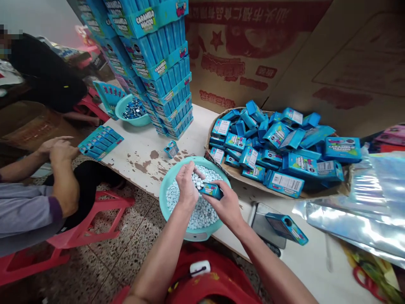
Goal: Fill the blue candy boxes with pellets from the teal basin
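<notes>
My right hand (228, 205) grips a small blue candy box (212, 191), tipped on its side with its end toward my other hand. My left hand (187, 185) is cupped around some small white candies (198, 183) at that end of the box. Both hands are over a turquoise basin (163, 202) of pale candies (202, 215). Part of the left palm is turned out of sight.
A shallow carton (344, 190) heaped with blue boxes stands right. Beyond the basin are one small box (171, 149) and tall stacked display trays (161, 69). A scale (268, 228) with a box (287, 227) lies right. A co-worker's hands (61, 150) are left.
</notes>
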The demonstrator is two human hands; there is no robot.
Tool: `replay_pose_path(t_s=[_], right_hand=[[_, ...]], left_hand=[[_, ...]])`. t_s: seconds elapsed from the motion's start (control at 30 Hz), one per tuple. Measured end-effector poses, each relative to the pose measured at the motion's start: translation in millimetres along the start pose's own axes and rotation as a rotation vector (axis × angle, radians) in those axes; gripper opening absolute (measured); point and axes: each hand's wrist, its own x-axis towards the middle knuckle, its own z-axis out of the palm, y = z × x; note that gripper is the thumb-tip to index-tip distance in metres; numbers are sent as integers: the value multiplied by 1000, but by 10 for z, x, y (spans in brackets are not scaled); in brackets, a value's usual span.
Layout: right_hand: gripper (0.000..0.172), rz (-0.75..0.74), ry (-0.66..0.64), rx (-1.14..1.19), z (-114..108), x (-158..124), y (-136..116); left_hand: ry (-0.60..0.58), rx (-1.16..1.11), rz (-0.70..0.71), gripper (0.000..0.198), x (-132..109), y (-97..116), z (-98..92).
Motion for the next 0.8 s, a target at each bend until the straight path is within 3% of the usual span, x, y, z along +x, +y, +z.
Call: replay_pose_path(t_s=[0.2, 0.4, 0.8], right_hand=[[25, 33, 34, 16, -42, -10, -50], [25, 52, 65, 36, -43, -32, -28], [31, 160, 102, 200, 18, 28, 40]], left_hand=[[-38, 30, 53, 28, -31, 14, 48], [-74, 21, 14, 26, -39, 37, 89], [-331, -74, -58, 20, -7, 185, 59]])
